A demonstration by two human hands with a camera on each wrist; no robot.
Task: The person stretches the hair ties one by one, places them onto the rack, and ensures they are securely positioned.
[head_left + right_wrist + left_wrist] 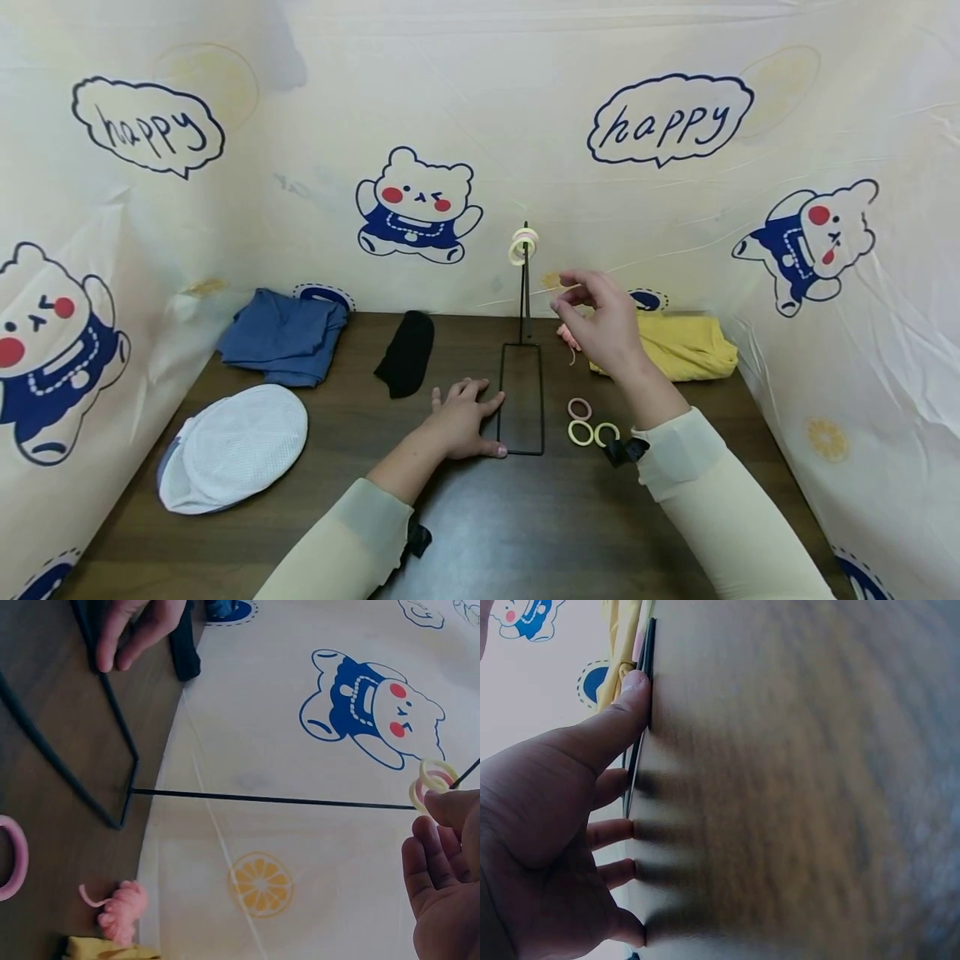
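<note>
Stand (pixel 522 400) base under flat left hand (pixel 461 425); right hand (pixel 600 321) loose

A blue cloth (pixel 283 335) and a white mesh cap (pixel 234 447) are lying at the left (a black sock (pixel 407 352) between), yellow cloth (pixel 686 345) sitting right.

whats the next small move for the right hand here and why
Probably lower the right hand to the loose hair ties on the wooden table: it holds nothing I can make out, rings already hang on the black wire stand, and the left hand steadies its base.
</note>
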